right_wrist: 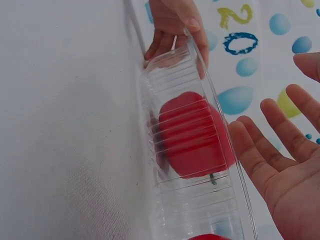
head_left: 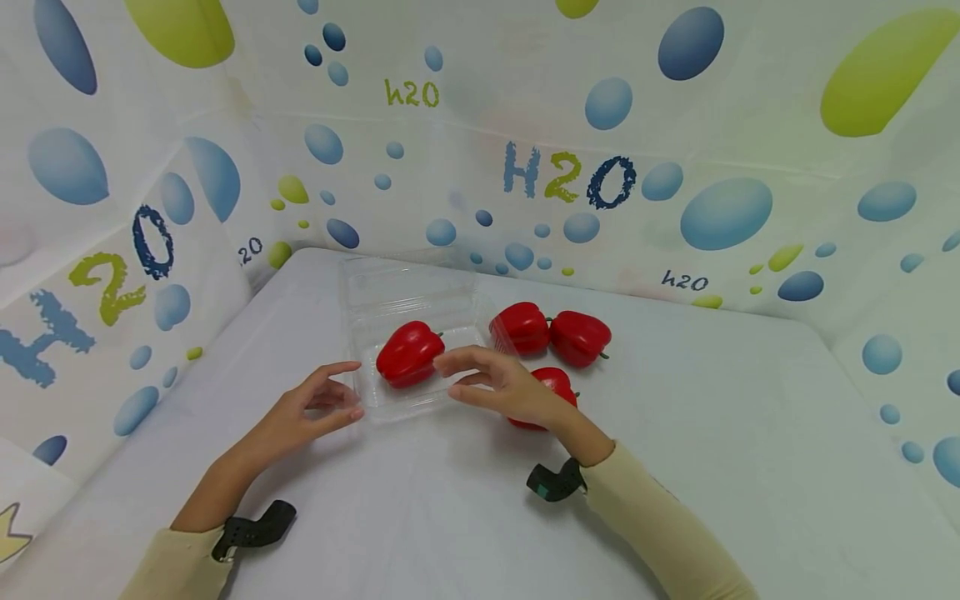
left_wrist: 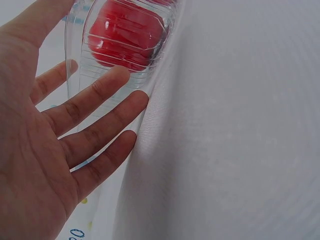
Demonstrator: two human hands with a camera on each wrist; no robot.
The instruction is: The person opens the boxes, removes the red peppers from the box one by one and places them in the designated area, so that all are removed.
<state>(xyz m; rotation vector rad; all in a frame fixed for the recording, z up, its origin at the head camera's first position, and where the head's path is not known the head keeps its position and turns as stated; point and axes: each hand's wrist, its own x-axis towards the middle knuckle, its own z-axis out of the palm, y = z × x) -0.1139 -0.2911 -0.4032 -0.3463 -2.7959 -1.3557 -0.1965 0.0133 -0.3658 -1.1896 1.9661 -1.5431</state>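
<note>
A clear plastic hinged container [head_left: 401,410] lies on the white cloth, its lid [head_left: 405,287] folded back away from me. One red bell pepper [head_left: 407,357] sits inside, tilted, with its green stem to the right; the right wrist view shows the pepper [right_wrist: 192,137] through the ribbed wall. At the container's left edge is my left hand [head_left: 306,410], thumb and fingers spread apart, fingertips at or very near the wall. My right hand [head_left: 504,385] hovers over the right side, fingers loosely bent, fingertips beside the pepper; whether they touch it I cannot tell. Neither hand grips anything.
To the container's right lie two red bell peppers, one [head_left: 525,321] partly behind the clear plastic and another [head_left: 580,338] against it. A third pepper [head_left: 558,383] is partly hidden by my right hand. A patterned curtain [head_left: 465,125] rises behind the table.
</note>
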